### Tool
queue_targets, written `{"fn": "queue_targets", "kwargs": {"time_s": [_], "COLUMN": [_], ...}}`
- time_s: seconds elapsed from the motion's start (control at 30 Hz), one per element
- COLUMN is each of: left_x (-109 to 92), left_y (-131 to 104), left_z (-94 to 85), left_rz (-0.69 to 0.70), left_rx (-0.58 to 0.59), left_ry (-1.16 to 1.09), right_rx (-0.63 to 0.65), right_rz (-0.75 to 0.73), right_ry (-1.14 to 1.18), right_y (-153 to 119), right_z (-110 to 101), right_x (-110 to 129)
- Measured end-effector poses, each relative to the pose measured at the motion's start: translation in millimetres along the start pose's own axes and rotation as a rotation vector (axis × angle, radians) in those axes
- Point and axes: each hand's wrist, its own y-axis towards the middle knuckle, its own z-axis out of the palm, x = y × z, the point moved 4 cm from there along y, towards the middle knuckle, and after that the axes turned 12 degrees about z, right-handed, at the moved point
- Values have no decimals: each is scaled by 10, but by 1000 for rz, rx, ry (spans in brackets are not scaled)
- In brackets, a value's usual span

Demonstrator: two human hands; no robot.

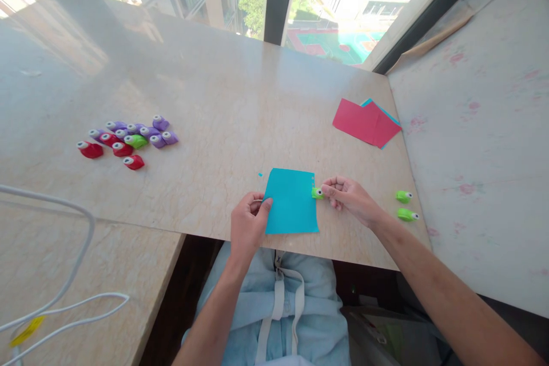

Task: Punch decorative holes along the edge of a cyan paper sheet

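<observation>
A blue sheet of paper (pixel 291 203) lies on the stone-like counter in front of me. My left hand (pixel 252 220) pinches its left edge between thumb and fingers. At the sheet's upper right edge, my right hand (pixel 345 197) holds a small green punch (pixel 317 193), thumb on top. Small holes show in the paper just above this punch. A tiny blue scrap (pixel 260 174) rests left of the sheet's top corner.
Several purple, red and green punches (pixel 136 140) cluster at the left. Two green punches (pixel 404 214) stand at the right near the wall. Red and blue papers (pixel 355 121) overlap at the back right. A white cable (pixel 88 240) loops at the left.
</observation>
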Motion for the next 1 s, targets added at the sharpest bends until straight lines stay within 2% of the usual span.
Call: {"fn": "queue_targets", "kwargs": {"time_s": [0.1, 0.23, 0.5, 0.7, 0.83, 1.0], "left_x": [-7, 5, 23, 8, 15, 21], "left_y": [-4, -2, 16, 22, 22, 29], "left_z": [-20, -27, -62, -108, -124, -120], "left_rz": [-4, 15, 13, -8, 2, 21], "left_rx": [-11, -12, -29, -42, -43, -24], "left_ry": [-22, -18, -23, -43, -30, 1], "right_rx": [6, -6, -238, -314, -471, -707], "right_rz": [-21, -159, -418, -543, -507, -325], "right_ry": [-33, -119, -347, -440, -382, -408], "right_y": [-28, -57, -77, -147, -160, -188], "right_z": [15, 52, 85, 125, -104, -666], "right_x": [-12, -44, -109, -47, -107, -208]}}
